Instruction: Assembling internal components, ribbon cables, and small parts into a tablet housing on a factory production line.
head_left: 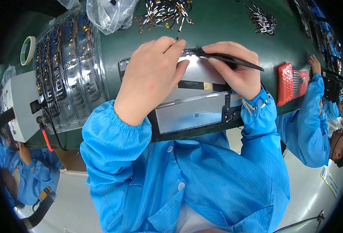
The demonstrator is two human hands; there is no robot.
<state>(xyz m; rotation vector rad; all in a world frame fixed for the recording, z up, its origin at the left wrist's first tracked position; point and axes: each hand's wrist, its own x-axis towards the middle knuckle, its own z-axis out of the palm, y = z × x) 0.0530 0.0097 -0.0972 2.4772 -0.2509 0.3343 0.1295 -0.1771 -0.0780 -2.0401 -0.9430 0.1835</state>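
My left hand (pixel 154 75) reaches over the upper left of an opened flat device. Its thumb and fingers are closed, and a tiny dark piece (pixel 178 38) shows at the fingertips, too small to name. In my right hand (pixel 235 70) is a pair of black tweezers (pixel 243 62), its tips pointing left along the device's far edge. The device has a dark frame and a silver panel (pixel 206 70) crossed by a black strip with gold patches. A second silver panel in a black frame (pixel 190 114) lies nearer to me, partly overlapped by my left wrist.
Clear plastic trays (pixel 72 73) of small parts stand at left, beside a tape roll (pixel 28 50). Small flex cables (pixel 165 13) are heaped at the far side, near a plastic bag (pixel 111 15); another pile (pixel 262 21) lies far right. A red bubble-wrap packet (pixel 285 83) separates me from a co-worker (pixel 309 116).
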